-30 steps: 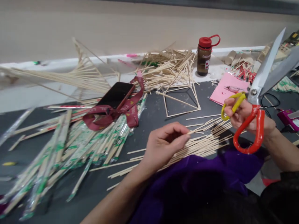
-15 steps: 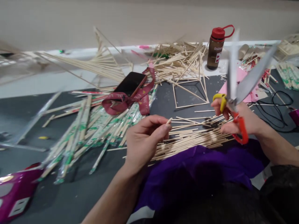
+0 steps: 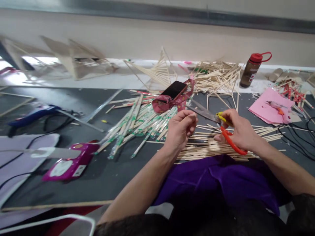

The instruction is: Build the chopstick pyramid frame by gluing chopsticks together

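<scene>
My left hand [image 3: 181,128] is closed in a pinch above the table; a wooden stick, mostly hidden by the fingers, is in its grip. Scissors [image 3: 231,141] with one yellow and one red-orange handle are in my right hand [image 3: 240,129]. Their blades point left toward my left hand and look slightly apart. Beneath both hands lies a spread of loose thin wooden sticks [image 3: 209,149]. Wrapped chopsticks in green-printed clear sleeves [image 3: 147,121] are heaped left of my left hand. A frame of joined sticks [image 3: 222,95] stands behind the scissors.
A phone [image 3: 174,90] with a red lanyard [image 3: 162,104] lies on the wrapped chopsticks. At the back are a stick pile [image 3: 216,77] and a red-capped bottle [image 3: 250,72]. Pink paper [image 3: 264,106] lies right; a magenta device [image 3: 73,164] and a blue-handled tool [image 3: 35,116] lie left.
The view has swung left and up. My right hand has turned the scissors from upright and wide open to pointing left, closer to my left hand, with the blades nearer together. My left hand stays pinched.
</scene>
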Action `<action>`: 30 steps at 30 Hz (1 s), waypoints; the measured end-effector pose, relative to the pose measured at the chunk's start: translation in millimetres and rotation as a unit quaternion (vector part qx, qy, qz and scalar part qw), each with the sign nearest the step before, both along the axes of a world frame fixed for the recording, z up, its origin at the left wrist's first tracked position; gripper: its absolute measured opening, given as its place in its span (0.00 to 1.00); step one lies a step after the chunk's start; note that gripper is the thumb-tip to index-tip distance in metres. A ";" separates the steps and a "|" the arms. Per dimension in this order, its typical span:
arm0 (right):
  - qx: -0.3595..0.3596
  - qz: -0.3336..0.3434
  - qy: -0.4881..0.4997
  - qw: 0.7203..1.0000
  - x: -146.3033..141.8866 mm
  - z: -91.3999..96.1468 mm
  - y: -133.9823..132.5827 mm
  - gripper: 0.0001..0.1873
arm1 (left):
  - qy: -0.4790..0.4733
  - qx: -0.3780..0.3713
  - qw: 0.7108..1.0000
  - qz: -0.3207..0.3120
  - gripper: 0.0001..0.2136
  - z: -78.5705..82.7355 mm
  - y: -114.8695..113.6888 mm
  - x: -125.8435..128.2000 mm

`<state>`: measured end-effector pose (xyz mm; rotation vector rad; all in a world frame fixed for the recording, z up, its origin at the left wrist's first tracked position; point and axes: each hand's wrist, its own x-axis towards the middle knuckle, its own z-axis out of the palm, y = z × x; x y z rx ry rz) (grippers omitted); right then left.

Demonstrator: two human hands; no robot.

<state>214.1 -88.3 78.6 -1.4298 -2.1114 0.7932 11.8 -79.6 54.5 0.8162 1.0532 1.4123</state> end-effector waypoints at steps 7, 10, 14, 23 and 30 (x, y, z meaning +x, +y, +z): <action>-0.001 -0.012 -0.067 0.998 -8.8 -28.3 7.1 0.46 | -0.016 -0.011 1.000 0.014 0.12 -10.0 -3.2 -11.3; 0.018 0.030 -0.083 0.996 -6.7 -38.6 7.0 0.43 | -0.008 0.001 1.000 0.015 0.10 -11.6 -6.8 -15.8; 0.057 0.063 -0.080 0.993 -5.7 -43.8 5.4 0.41 | 0.040 0.006 0.999 0.008 0.07 -14.5 -8.6 -17.9; 0.134 0.082 -0.057 0.986 -5.5 -54.4 0.3 0.43 | 0.148 0.041 0.988 -0.016 0.04 -7.6 -13.8 -16.7; 0.158 0.108 -0.044 0.981 -2.4 -56.1 0.0 0.41 | 0.183 0.058 0.981 -0.028 0.02 -1.7 -14.5 -15.5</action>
